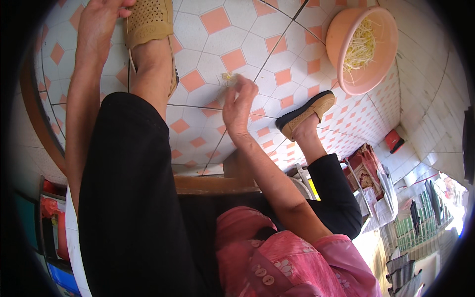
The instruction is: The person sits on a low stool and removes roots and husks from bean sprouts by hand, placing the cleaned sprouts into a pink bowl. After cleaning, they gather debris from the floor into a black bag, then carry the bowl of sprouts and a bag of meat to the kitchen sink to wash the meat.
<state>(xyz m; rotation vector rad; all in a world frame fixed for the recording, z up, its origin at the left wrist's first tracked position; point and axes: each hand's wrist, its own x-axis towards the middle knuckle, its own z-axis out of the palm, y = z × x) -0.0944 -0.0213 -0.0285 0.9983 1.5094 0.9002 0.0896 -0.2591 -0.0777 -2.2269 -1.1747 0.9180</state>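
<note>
My right hand [241,105] is low over the tiled floor between my feet, its fingers bent and blurred. A small tuft of bean sprout scraps [228,77] lies at its fingertips; whether they grip it I cannot tell. My left hand [105,15] reaches past my left shin to the top edge of the view, beside the tan perforated shoe [148,18]. Its fingers are partly cut off, so its hold cannot be seen. A pink plastic basin [334,44] holds a heap of pale bean sprouts [360,48], beyond my right foot.
Beneath me shows the edge of a wooden seat [211,184]. My right shoe [308,113] is between my right hand and the basin. A tiled wall [426,67] rises beyond the basin. Patterned red cloth [365,170] and a red object [394,141] are at the right.
</note>
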